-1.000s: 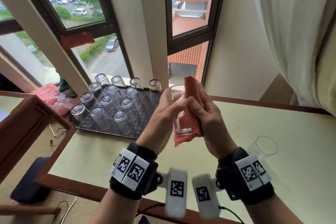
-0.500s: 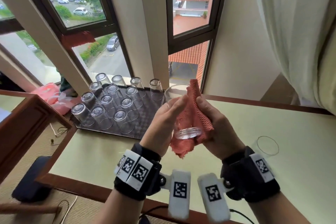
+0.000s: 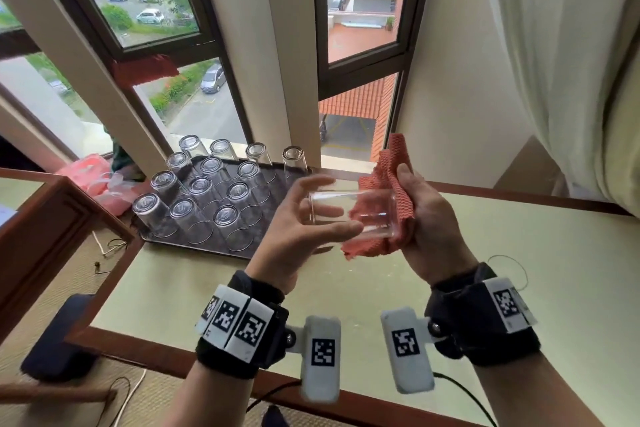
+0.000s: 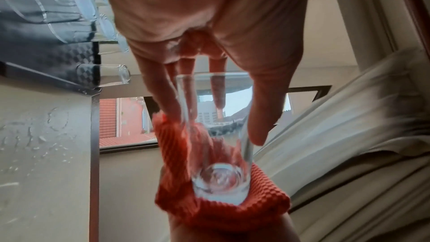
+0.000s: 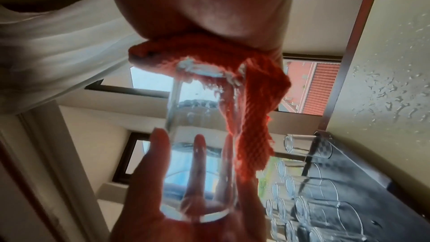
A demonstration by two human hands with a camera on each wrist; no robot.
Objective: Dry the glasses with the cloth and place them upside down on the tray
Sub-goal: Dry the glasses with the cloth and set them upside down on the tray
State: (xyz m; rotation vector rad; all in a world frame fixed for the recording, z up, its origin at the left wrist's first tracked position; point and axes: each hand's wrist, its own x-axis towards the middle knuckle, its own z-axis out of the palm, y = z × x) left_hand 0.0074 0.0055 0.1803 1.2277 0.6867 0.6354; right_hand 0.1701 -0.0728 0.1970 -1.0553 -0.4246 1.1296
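no readable txt, only b/w coded markers on wrist bands (image 3: 242, 326)

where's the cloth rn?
Head view, right of centre: the cloth is in the right hand, against the base of the glass, right of the tray.

Upturned glasses (image 3: 202, 194) crowd the dark tray (image 3: 194, 248) at ten o'clock, blocking its left and middle; its right strip lies bare. Open tabletop (image 3: 554, 305) spreads from six to three o'clock.
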